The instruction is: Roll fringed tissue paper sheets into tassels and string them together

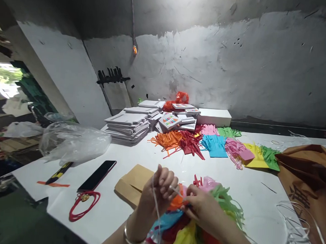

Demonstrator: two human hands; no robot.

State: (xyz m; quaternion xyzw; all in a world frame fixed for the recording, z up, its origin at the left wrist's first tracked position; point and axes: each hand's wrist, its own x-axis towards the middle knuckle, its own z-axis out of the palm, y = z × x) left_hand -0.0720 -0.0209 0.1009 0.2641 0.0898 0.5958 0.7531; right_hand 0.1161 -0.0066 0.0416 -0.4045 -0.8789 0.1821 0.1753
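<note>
A white string [155, 203] runs over the fingers of my left hand [161, 187], which is closed on it and raised above the table. From there the string stretches across to my right hand [202, 202]. My right fingers pinch at the top of a colourful bundle of tassels [185, 236], in blue, yellow, orange, pink, green and red. What exactly sits between those fingertips is partly hidden; the string seems to end there. Part of the bundle lies beneath both forearms. A brown cardboard box [132, 182] is just left of my left hand.
Fringed paper pieces [215, 146] in several colours lie across the table behind my hands. Stacks of white packets [128, 124] and a white box [214, 117] stand farther back. Leftward are a phone [97, 175], red cord [84, 205], cutter [59, 173] and plastic bag [74, 143]; a brown bag [307, 180] is right.
</note>
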